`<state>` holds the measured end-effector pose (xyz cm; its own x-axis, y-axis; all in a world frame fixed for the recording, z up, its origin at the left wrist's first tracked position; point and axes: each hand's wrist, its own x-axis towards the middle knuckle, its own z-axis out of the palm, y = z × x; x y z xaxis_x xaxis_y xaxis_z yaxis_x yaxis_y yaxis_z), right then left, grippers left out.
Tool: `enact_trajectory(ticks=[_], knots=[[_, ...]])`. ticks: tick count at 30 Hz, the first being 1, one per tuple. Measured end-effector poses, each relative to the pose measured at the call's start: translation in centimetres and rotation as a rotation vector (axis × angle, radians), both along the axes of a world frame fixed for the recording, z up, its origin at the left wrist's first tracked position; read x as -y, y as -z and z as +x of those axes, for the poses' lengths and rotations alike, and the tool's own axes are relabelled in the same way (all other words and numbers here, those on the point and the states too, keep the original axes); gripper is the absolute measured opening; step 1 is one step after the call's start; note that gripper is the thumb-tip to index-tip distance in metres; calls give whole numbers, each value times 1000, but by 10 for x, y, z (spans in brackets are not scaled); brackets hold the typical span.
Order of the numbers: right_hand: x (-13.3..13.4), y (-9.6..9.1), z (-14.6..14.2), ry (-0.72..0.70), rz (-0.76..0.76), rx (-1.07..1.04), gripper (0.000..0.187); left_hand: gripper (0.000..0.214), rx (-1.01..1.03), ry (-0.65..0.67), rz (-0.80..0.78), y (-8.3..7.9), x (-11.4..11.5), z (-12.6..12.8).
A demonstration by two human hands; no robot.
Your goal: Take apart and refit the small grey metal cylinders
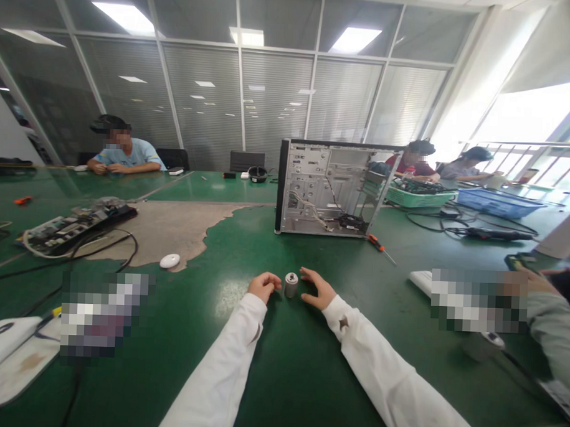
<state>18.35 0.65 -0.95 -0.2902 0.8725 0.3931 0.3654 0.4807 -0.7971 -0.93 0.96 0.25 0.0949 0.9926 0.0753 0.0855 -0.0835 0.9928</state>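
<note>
On the green table in front of me stands a small silvery metal cylinder (290,286), upright, with a pale top and a dark stub at its centre. My left hand (264,286) rests just left of it, its fingers loosely bent and the tips close to its side. To the right, my right hand (318,289) is open, thumb and fingers apart and facing the cylinder. A narrow gap shows between the cylinder and each hand, and I see nothing held in either one.
An opened computer case (332,190) stands ahead, with an orange-handled screwdriver (376,243) beside it. Circuit boards and cables (74,225) lie left, near a white oval object (170,261). Green (421,198) and blue baskets (500,202) sit far right. A co-worker's sleeve (554,329) is at right.
</note>
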Motion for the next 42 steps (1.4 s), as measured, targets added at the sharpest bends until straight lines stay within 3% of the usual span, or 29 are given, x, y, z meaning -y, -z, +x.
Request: enact_trajectory(ticks=[3, 5, 17, 27, 34, 42], knots=[[-15, 13, 19, 148, -188, -297, 46, 24, -19, -7, 10, 3, -2, 1], [-22, 16, 23, 246, -225, -383, 37, 24, -27, -7, 16, 4, -2, 1], [-21, 17, 8, 346, -126, -242, 32, 25, -48, 13, 4, -3, 3, 3], [-3, -3, -2, 285, -32, -122, 35, 24, -57, 13, 22, -2, 3, 5], [20, -27, -13, 113, 249, -52, 51, 25, -75, 50, 32, -3, 3, 4], [24, -24, -31, 99, 289, 146, 49, 24, -79, 42, 43, -3, 4, 4]])
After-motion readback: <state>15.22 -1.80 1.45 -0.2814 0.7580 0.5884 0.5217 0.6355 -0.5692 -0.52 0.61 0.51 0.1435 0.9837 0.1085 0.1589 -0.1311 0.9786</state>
